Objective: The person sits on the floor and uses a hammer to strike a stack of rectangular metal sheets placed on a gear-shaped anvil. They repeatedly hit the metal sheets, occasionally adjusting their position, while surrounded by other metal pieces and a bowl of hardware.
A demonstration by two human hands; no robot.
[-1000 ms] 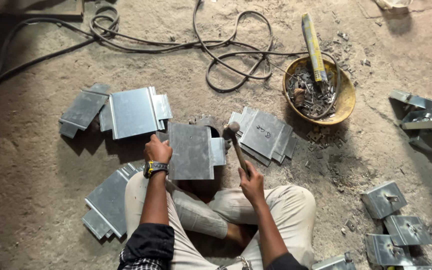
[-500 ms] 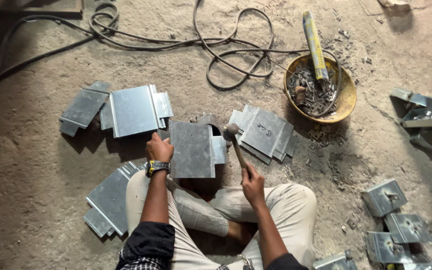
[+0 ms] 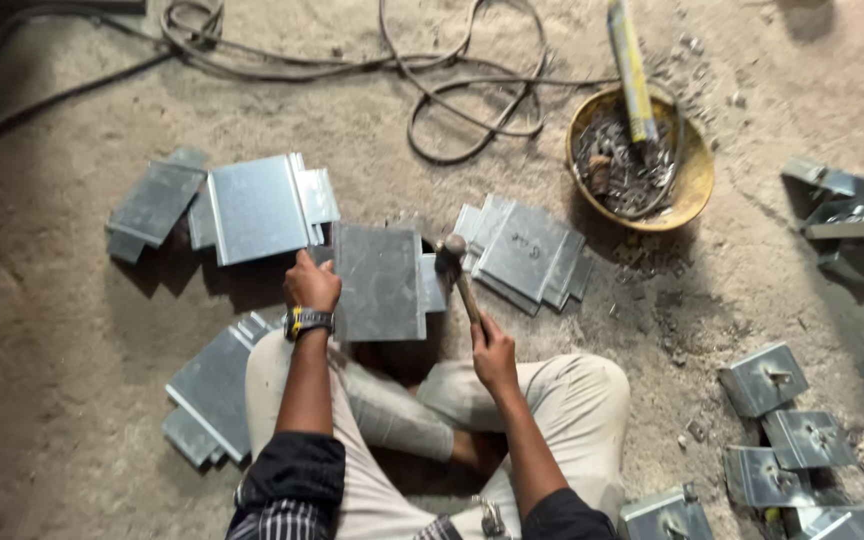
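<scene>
I sit cross-legged on a dirt floor. My left hand (image 3: 310, 283) grips the left edge of a grey sheet-metal piece (image 3: 380, 282) held flat in front of my knees. My right hand (image 3: 493, 352) is closed around the wooden handle of a hammer (image 3: 455, 265), whose steel head sits at the right edge of that piece, touching or just above it. A watch with a yellow band is on my left wrist.
Stacks of similar metal pieces lie at the upper left (image 3: 252, 205), by my left knee (image 3: 214, 385) and right of the hammer (image 3: 524, 252). A yellow bowl (image 3: 690, 190) of scrap holds a long tube. Cables (image 3: 462, 85) loop at the top. Folded brackets (image 3: 764, 378) lie at the right.
The hammer head has shifted slightly along the right edge of the metal piece. My left hand keeps its grip in the same place.
</scene>
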